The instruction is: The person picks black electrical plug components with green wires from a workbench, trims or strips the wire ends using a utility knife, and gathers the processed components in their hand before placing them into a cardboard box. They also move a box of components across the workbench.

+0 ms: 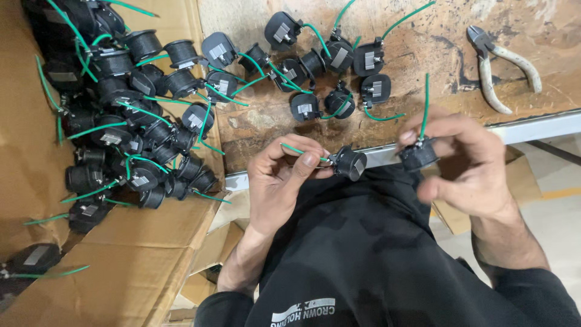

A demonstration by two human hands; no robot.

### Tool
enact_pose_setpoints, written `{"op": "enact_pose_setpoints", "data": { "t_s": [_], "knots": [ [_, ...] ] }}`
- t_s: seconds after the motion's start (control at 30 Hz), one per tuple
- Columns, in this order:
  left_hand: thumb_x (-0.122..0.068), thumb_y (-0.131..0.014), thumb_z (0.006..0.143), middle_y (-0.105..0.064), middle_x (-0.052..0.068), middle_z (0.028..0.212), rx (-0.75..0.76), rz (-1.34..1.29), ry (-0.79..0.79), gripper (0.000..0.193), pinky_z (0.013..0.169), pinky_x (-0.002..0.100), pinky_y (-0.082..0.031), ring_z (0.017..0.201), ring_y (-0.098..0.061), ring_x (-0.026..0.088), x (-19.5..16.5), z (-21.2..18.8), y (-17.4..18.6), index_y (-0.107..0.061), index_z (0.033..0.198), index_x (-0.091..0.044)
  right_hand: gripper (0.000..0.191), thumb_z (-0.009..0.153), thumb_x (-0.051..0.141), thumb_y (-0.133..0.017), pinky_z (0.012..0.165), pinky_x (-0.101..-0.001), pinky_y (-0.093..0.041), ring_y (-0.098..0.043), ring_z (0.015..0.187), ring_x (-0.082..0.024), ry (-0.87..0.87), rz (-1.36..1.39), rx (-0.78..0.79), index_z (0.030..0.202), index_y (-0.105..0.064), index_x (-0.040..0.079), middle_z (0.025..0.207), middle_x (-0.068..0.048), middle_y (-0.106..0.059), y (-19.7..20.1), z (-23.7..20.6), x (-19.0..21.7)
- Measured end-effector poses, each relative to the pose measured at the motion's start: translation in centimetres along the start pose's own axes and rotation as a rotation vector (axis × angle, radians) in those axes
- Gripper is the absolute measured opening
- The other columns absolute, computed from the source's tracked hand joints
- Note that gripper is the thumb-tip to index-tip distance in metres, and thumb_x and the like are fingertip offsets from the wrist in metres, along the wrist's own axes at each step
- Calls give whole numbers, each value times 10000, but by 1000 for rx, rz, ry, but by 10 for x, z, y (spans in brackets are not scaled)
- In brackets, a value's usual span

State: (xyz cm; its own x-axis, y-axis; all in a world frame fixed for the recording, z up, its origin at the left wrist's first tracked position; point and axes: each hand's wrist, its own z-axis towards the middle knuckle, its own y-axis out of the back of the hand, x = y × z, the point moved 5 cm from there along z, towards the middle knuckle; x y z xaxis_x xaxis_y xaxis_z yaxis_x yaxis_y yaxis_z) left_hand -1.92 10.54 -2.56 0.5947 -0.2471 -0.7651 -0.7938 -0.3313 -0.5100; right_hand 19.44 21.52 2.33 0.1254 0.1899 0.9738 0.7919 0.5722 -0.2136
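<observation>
A small black round part w/ green wire (350, 162) is pinched by the left hand (281, 175), fingers closed on the wire, just below the workbench edge (532, 126). A second black part (417, 154), its green wire pointing up, is gripped between thumb and fingertips of the right hand (469, 163), fingers curled shut; it sits just right of the first, also at the bench edge. Above the edge, a loose group of like parts (327, 66) is spread on the worn bench top. Cutting pliers w/ pale handles (499, 63) lie at the bench's far right. Left of the bench, a cardboard box (139, 266) is heaped w/ many more such parts (121, 115).
</observation>
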Motion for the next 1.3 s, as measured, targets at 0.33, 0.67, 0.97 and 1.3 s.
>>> {"op": "enact_pose_setpoints", "data": {
  "t_s": [0.33,0.67,0.97,1.3],
  "knots": [
    [-34,-662,1065,-681,114,1117,42,-3,8,55,864,348,-668,1015,-703,155,3,-2,-7,-670,1080,18,551,705,177,-951,808,-307,-555,-671,901,-174,53,-570,125,1143,-646,39,1034,-89,-675,-25,3,4],
    [69,-732,971,-652,136,1386,123,175,-79,357,976,285,-622,1219,-692,154,2,-9,-39,-603,1298,7,440,714,133,-913,818,-331,-557,-702,982,-223,129,-734,112,1074,-668,66,1057,-99,-699,-14,4,23],
    [106,-716,965,-666,133,1359,90,178,-104,491,1036,292,-604,1229,-688,166,-5,-11,-29,-509,1396,-7,350,864,82,-772,819,-334,-546,-691,948,-235,127,-1568,-232,1189,-648,49,1058,-115,-701,95,28,61],
    [109,-717,970,-682,148,1340,115,185,-108,489,1038,319,-621,1244,-695,189,-6,-13,-31,-529,1411,11,263,1091,-25,-595,889,-328,-550,-685,981,-252,322,-1739,-69,1353,-609,-6,1113,-154,-698,110,43,19]
  ]
}}
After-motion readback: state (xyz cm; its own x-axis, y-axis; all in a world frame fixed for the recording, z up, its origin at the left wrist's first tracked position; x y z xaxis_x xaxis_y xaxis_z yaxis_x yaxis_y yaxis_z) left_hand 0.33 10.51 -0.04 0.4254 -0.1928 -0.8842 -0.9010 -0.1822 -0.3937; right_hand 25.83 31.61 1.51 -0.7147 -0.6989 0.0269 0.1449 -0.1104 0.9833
